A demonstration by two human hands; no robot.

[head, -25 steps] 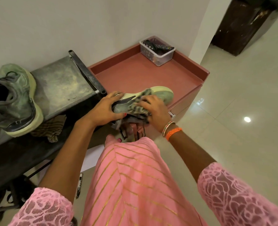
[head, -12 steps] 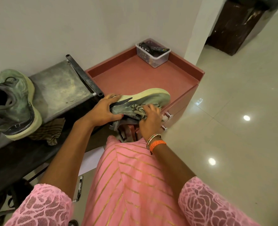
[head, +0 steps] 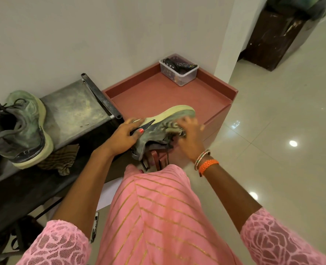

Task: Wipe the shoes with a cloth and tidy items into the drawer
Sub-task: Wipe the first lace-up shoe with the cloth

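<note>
Gripping the heel end of a dusty green shoe [head: 158,129], my left hand [head: 123,136] curls its fingers round the upper, thumb on top, and holds the shoe on its side with the pale sole turned up and away from me. At the toe end, my right hand [head: 190,134] bunches a striped cloth [head: 172,127] against the shoe's side; its grip is clenched round the cloth, though the fingertips are blurred. The shoe hangs in the air above the near edge of a reddish cabinet [head: 217,119], in front of my knee in pink striped fabric [head: 158,217]. Two bangles and an orange band [head: 208,165] sit on the right wrist.

Off to the left, the second shoe [head: 22,129] stands upright on a worn metal bench [head: 72,109], laces loose, heel toward me. A brown checked rag [head: 60,159] lies crumpled just beside its sole. On the cabinet's recessed top, in the far corner by the wall, stands a clear plastic box [head: 179,73] with dark items inside that I cannot make out. A marker pen [head: 94,226] lies on the tiled floor below the bench.
</note>
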